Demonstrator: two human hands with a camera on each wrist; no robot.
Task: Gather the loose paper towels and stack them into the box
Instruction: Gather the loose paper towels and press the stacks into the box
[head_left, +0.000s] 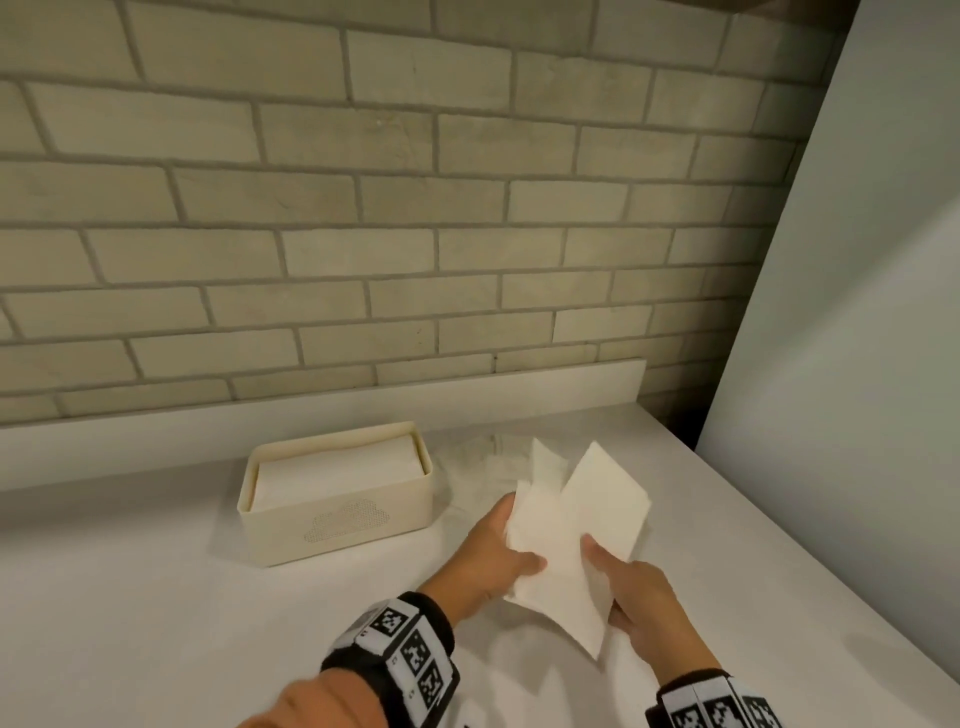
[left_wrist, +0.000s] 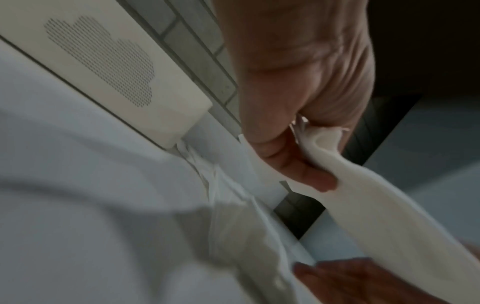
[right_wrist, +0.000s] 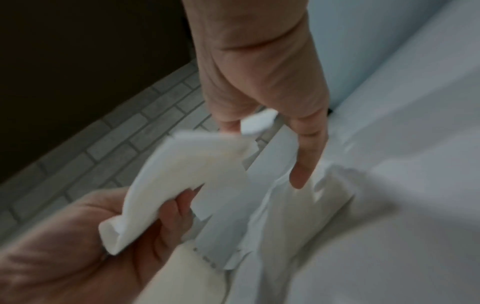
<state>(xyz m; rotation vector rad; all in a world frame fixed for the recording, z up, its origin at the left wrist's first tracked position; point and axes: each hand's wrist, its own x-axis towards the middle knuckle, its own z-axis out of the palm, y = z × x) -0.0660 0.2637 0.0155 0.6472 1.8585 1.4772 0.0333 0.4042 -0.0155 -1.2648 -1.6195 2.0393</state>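
Both my hands hold a loose bunch of white paper towels (head_left: 587, 499) just above the counter, right of the box. My left hand (head_left: 519, 538) grips their left edge, thumb on top, and the left wrist view shows its fingers (left_wrist: 298, 160) pinching the folded towels (left_wrist: 376, 205). My right hand (head_left: 605, 582) holds the near right edge with the thumb laid on the paper. In the right wrist view one finger (right_wrist: 303, 170) points straight down beside the towels (right_wrist: 187, 170). The cream box (head_left: 337, 525) with a dotted cloud pattern stands open, a neat stack of towels (head_left: 332, 467) filling it.
Crumpled clear plastic wrap (head_left: 478, 467) lies on the white counter (head_left: 156, 597) between the box and the held towels. A brick wall runs along the back, with a low white upstand (head_left: 571, 384). A tall white panel (head_left: 857, 364) closes the right side.
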